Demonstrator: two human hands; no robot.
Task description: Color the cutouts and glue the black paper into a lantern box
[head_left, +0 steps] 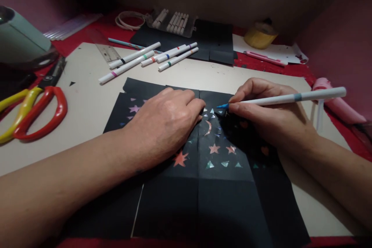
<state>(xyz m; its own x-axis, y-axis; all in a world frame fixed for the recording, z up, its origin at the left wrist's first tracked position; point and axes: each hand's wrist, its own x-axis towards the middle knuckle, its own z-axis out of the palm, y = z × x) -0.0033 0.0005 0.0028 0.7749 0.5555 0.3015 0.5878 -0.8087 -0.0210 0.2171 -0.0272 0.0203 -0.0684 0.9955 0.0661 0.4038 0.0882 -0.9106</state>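
Observation:
My right hand [270, 112] is closed around a white marker [276, 99] with a blue tip and a blue-grey band. The tip points left, just above a folded sheet of black paper [226, 197]. Palm down on that paper lies my left hand [165, 118], fingers bent and fingertips mostly hidden. Shiny coloured shapes show on the paper: a red star [180, 159], a pink crescent moon [208, 128], smaller pink stars, and several pale green triangles [225, 164]. A purple star [134, 109] sits left of my left hand. Shadow darkens the paper under my right hand.
Several capped white markers [136, 62] lie beyond the paper, near a clear ruler [107, 52]. Red-and-yellow-handled scissors [43, 116] rest at left. Behind are a marker case [174, 23], black sheets [221, 38], a yellow tape roll [260, 37] and a pink cutter [266, 58].

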